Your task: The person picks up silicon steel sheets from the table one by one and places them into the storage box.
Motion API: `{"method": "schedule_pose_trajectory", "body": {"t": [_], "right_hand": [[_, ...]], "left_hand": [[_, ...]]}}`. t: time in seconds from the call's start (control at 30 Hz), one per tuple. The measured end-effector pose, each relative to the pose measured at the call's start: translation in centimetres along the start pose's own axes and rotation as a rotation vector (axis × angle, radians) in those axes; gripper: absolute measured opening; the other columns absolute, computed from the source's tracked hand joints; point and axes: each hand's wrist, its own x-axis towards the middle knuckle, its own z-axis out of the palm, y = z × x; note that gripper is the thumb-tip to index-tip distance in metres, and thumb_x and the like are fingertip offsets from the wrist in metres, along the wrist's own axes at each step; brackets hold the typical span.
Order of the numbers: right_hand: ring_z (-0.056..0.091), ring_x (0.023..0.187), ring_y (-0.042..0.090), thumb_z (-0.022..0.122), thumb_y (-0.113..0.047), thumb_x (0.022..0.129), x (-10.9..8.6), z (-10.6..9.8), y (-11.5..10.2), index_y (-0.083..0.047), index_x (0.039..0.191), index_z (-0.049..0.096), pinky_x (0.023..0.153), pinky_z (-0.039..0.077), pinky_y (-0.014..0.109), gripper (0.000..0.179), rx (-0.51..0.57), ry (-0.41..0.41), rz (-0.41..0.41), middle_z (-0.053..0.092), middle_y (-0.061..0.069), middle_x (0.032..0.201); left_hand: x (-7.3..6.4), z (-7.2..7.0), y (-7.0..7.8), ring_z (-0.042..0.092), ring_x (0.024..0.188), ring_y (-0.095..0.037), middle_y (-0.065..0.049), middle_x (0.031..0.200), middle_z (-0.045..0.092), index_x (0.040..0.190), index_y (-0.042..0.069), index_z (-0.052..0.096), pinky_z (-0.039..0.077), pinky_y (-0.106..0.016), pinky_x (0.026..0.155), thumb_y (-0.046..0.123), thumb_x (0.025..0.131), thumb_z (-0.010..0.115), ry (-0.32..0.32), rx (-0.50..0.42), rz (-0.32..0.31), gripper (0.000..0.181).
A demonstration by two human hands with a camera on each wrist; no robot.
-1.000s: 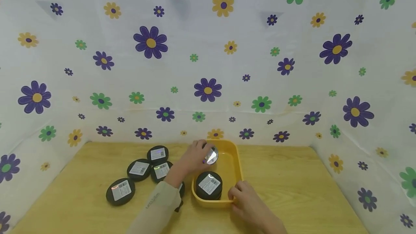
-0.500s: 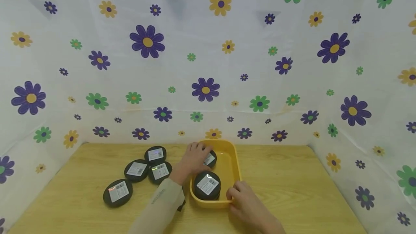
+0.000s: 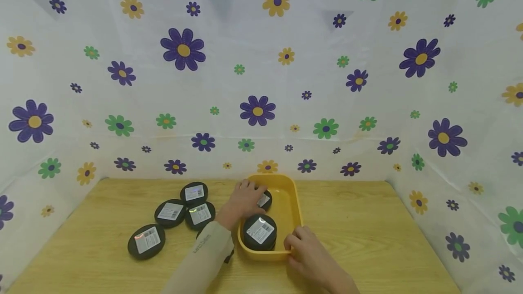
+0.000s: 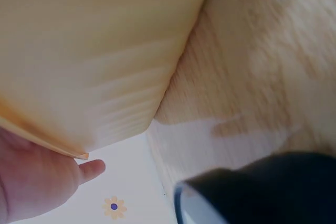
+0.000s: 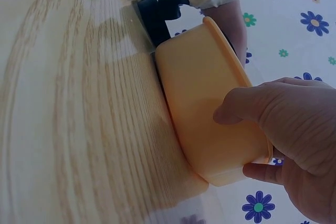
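Note:
A yellow plastic tray stands on the table, its outer wall filling much of the left wrist view. My left hand reaches over its left rim and grips a flat black round disc with a white label, low in the tray's back left. The fingers partly cover that disc. In front of it, a short stack of similar black discs sits in the near left corner. At the near right corner my right hand pinches the tray's rim, thumb on the outer wall in the right wrist view.
Left of the tray lie several labelled black discs, including a front one and a back one. Another is partly hidden under the left sleeve. A flower-print cloth encloses the back and sides of the wooden table.
The left hand has lowered the disc from a tilted, shiny position into the tray's back left, then stayed there. The right hand keeps its hold on the rim. The head view has shifted slightly.

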Motion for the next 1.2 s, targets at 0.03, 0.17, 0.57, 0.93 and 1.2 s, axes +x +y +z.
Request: {"method": "schedule_pose_trajectory", "body": {"t": [0.03, 0.17, 0.57, 0.93, 1.2], "right_hand": [[0.041, 0.085, 0.008, 0.076, -0.012, 0.082, -0.02, -0.01, -0.01, -0.023, 0.086, 0.060, 0.077, 0.040, 0.024, 0.020, 0.000, -0.005, 0.004, 0.041, -0.011, 0.088], [0.041, 0.086, 0.008, 0.075, -0.013, 0.083, -0.06, -0.02, 0.01, -0.024, 0.087, 0.060, 0.077, 0.041, 0.024, 0.019, 0.002, -0.014, 0.012, 0.042, -0.012, 0.088], [0.040, 0.085, 0.008, 0.074, -0.010, 0.082, -0.07, 0.16, 0.06, -0.023, 0.086, 0.058, 0.076, 0.040, 0.023, 0.021, 0.001, 0.006, -0.004, 0.041, -0.012, 0.088], [0.039, 0.084, 0.007, 0.077, -0.008, 0.076, -0.11, 0.45, 0.28, -0.022, 0.084, 0.056, 0.075, 0.037, 0.021, 0.027, -0.033, 0.091, -0.074, 0.040, -0.013, 0.086], [0.039, 0.084, 0.007, 0.077, -0.008, 0.076, -0.14, 0.47, 0.22, -0.022, 0.085, 0.056, 0.076, 0.038, 0.022, 0.026, -0.030, 0.086, -0.066, 0.040, -0.013, 0.087]], "left_hand": [[0.04, 0.00, 0.01, 0.044, 0.124, -0.035, -0.016, 0.133, 0.054, 0.141, 0.018, 0.050, 0.036, -0.054, 0.106, 0.048, 0.082, 0.077, -0.008, -0.003, -0.005, 0.071], [0.09, 0.09, 0.08, 0.043, 0.128, -0.034, -0.014, 0.137, 0.053, 0.142, 0.019, 0.050, 0.037, -0.055, 0.106, 0.050, 0.084, 0.074, -0.034, -0.014, -0.021, 0.070], [0.13, 0.48, 0.12, 0.042, 0.133, -0.033, -0.007, 0.143, 0.054, 0.141, 0.017, 0.054, 0.036, -0.057, 0.106, 0.037, 0.086, 0.074, -0.001, -0.061, -0.023, 0.062], [0.24, 0.88, -0.23, 0.044, 0.131, -0.033, -0.008, 0.139, 0.055, 0.137, 0.015, 0.056, 0.039, -0.057, 0.104, 0.031, 0.085, 0.074, 0.055, -0.061, 0.007, 0.057], [0.04, 0.69, -0.16, 0.044, 0.130, -0.034, -0.011, 0.140, 0.053, 0.140, 0.015, 0.052, 0.038, -0.057, 0.104, 0.026, 0.083, 0.078, 0.062, -0.065, 0.013, 0.064]]}}
